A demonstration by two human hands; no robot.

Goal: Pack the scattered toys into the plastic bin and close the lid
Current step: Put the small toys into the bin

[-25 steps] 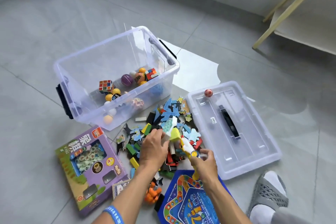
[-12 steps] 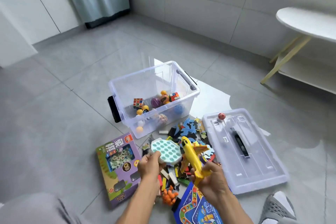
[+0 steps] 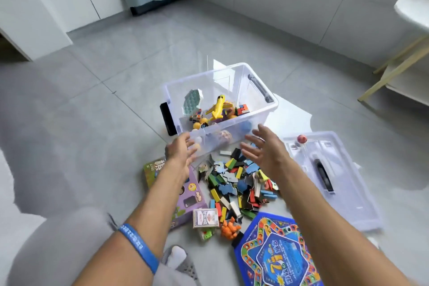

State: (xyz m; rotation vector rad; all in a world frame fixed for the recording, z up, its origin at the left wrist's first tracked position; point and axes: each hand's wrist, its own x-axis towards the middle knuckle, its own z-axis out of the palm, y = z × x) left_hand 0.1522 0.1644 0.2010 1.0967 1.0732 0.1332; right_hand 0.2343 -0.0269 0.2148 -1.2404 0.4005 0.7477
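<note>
Both hands are empty and spread: the left hand (image 3: 183, 158) and the right hand (image 3: 262, 148) hang with fingers wide and straight just short of the near wall of the plastic bin (image 3: 255, 118), holding nothing. The bin stands open at about twelve o'clock from the hands, and in it lie a yellow toy plane (image 3: 218, 108), a pale green bubble pad (image 3: 191, 102) leaning against the left wall, cubes and small balls. Judging by this, the packing step is partway done, since much is not yet in. The next move calls for reaching down toward six o'clock into the heap of blocks and puzzle pieces (image 3: 236, 181) and gathering a handful; the pieces are small and loose, so a scoop with both hands would likely serve better than a pinch. The purple game box (image 3: 192, 195) lies at seven o'clock, the card deck (image 3: 205, 218) and the blue game board (image 3: 278, 255) nearer the person. The lid (image 3: 348, 193) rests flat at three o'clock with a small red ball (image 3: 301, 138) on it. All of it sits on a grey tiled floor, with white cabinets, a curtain and a pale table leg around the room.
</note>
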